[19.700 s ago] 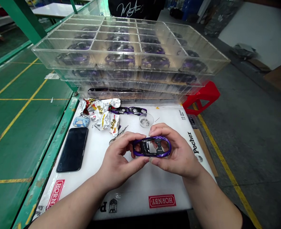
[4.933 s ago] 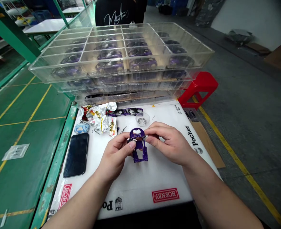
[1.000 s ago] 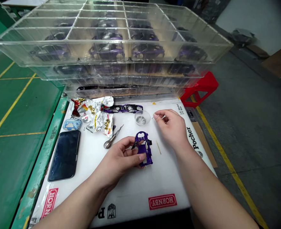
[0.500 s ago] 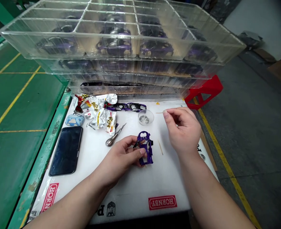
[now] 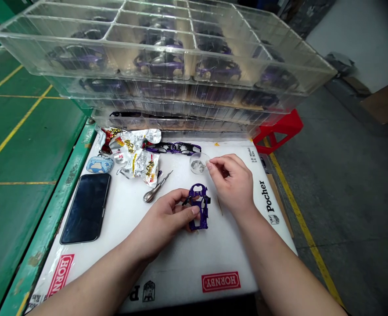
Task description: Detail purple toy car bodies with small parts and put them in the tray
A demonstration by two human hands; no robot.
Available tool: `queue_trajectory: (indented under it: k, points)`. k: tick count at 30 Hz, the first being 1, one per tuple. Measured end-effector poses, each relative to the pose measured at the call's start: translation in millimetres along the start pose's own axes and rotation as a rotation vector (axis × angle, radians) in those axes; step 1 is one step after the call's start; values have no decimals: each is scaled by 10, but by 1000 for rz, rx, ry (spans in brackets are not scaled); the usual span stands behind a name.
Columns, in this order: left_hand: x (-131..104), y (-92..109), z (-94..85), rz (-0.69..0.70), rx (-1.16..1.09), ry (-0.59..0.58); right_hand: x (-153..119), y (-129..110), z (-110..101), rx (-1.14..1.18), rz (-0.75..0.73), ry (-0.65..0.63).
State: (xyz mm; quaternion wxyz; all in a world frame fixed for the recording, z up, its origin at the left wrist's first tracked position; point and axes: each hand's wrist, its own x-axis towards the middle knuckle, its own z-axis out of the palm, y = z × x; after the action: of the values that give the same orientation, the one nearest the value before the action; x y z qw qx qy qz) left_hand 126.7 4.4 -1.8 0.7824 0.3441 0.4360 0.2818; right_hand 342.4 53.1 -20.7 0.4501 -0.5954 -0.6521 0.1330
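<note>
My left hand (image 5: 172,215) grips a small purple car-body frame (image 5: 199,207) between thumb and fingers, low over the white work surface. At the right rim of a small clear dish (image 5: 199,163) holding tiny silvery pieces, my right hand (image 5: 231,182) pinches a thin stick, its tip at the dish. The stick is mostly hidden by the fingertips. Another thin wooden stick (image 5: 219,206) lies on the surface, partly covered by my right hand. To the left rests a metal-handled pointed tool (image 5: 154,191).
Stacked clear divided trays (image 5: 154,74) with purple car bodies stand at the back. Two purple frames (image 5: 174,148) lie before them. On the left are crumpled wrappers (image 5: 138,162), a blue patterned case (image 5: 100,164) and a phone (image 5: 86,208). A red stool (image 5: 279,131) stands behind right.
My right hand has moved left with the thin stick, up to the small dish. My left hand still holds the purple frame. The view has shifted slightly.
</note>
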Motion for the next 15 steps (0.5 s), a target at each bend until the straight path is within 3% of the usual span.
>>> queue_trajectory:
  k: [15]
  points:
    - [13, 1, 11, 9, -17, 10, 3, 4, 2, -7, 16, -30]
